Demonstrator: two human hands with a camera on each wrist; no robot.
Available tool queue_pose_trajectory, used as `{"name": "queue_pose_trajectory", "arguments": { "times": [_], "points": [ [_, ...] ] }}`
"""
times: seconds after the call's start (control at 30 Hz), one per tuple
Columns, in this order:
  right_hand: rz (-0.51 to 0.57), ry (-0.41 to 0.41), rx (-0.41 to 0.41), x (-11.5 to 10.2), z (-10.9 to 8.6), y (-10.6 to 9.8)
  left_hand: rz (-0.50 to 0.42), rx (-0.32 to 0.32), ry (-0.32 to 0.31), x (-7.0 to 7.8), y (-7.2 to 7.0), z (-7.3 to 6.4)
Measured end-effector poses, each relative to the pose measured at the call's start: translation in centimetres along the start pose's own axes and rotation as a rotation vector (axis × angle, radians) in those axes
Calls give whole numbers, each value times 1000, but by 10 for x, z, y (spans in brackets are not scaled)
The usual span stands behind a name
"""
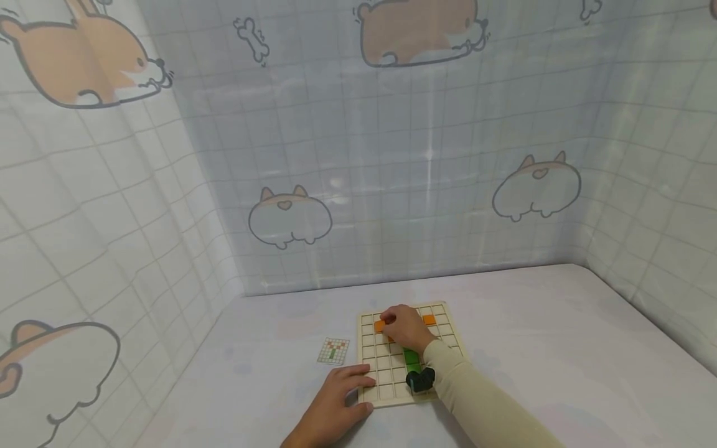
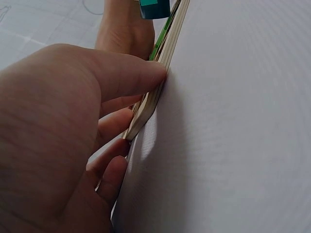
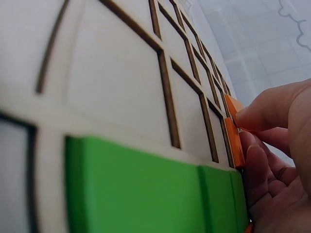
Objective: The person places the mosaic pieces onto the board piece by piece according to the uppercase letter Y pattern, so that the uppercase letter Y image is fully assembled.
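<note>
A pale wooden grid board [image 1: 384,391] lies on the table. Green square tiles [image 3: 141,184] form a column in its middle; orange tiles sit higher up, one at the upper right [image 1: 429,320]. My right hand [image 1: 409,328] reaches over the board, its thumb and forefinger pinching an orange tile [image 3: 232,103] at the upper left. Close by, another orange tile [image 3: 234,143] is partly covered by that hand. My left hand [image 1: 338,398] rests at the board's near left corner, fingers spread over the left edge. In the left wrist view, its thumb [image 2: 141,77] touches the board's side.
Left of the board lies a small pattern card [image 1: 333,351] with orange and green squares on a grid. A dark wrist device [image 1: 420,379] is strapped on the right wrist, above the board. Grid-patterned cloth walls [image 1: 392,236] enclose the white table [image 1: 532,323].
</note>
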State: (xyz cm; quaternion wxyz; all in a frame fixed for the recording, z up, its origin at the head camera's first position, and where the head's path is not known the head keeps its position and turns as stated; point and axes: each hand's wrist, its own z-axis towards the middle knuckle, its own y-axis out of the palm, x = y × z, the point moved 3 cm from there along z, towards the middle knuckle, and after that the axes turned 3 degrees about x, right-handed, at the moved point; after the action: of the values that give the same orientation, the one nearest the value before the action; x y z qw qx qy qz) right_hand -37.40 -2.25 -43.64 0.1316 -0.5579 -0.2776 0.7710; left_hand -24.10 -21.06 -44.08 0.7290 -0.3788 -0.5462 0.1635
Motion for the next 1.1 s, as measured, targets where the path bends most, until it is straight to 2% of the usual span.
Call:
{"name": "queue_pose_trajectory", "arguments": {
  "times": [0.43,0.67,0.8,0.97,1.1],
  "points": [
    [-25,8,2,4,3,6,1,4,12,1,-1,-2],
    [-58,-31,9,1,3,4,1,8,10,1,-1,-1],
    [-60,-25,15,1,2,4,5,7,13,1,-1,-1],
    [-7,21,32,1,1,3,-5,0,11,1,-1,-2],
    [30,13,72,-2,0,1,-7,-4,14,1,-1,-2]
  ]
}}
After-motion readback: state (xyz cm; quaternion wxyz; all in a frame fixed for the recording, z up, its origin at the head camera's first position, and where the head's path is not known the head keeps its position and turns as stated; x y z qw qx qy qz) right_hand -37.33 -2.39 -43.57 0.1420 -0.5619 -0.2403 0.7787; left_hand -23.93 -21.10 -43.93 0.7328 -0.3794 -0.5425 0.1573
